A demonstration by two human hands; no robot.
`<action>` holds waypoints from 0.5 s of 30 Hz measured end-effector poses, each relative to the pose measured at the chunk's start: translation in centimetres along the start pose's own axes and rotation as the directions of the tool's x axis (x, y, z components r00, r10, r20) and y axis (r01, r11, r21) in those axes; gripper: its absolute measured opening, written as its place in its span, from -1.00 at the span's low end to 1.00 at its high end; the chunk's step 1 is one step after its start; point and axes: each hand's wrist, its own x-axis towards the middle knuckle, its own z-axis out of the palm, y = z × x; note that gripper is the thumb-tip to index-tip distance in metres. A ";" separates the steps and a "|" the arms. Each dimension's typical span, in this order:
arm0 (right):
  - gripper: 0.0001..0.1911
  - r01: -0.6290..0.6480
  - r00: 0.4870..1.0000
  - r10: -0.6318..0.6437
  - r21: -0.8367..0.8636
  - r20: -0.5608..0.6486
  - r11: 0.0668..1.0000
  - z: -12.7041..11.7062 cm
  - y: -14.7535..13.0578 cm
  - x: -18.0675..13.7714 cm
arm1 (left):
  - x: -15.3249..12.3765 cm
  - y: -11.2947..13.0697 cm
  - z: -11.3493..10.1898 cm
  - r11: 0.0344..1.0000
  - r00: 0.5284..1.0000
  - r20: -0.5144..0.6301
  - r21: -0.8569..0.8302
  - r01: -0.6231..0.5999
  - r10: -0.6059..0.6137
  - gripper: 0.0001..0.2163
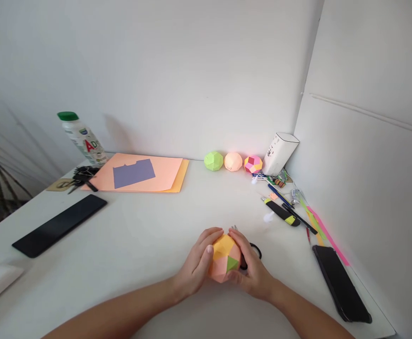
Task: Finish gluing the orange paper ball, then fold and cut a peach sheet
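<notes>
A faceted paper ball [220,263] in orange, peach and green sits between my two hands near the front of the white table. My left hand [196,262] is wrapped around its left side, the thumb on the upper face. On the other side, my right hand [251,268] curves around it, with the thumb low by the green facet. Partly hidden behind my right hand lies a pair of scissors [256,250] with black handles. Three more paper balls stand by the wall: a green one [213,161], a peach one [233,161] and a pink-and-yellow one [253,164].
Peach and orange paper sheets [167,174] bear a purple piece [134,173] at the back left, beside a bottle [83,139] and keys [84,175]. A black slab [60,225] lies left. Rightward are a utility knife [282,212], a phone [342,282] and a white box [280,153].
</notes>
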 end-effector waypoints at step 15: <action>-0.48 -0.046 0.981 0.074 0.151 -0.182 0.987 -0.6 0.0 0.6 | 0.3 -2.1 0.6 0.998 0.999 0.016 -0.047 -0.029 0.030 -0.24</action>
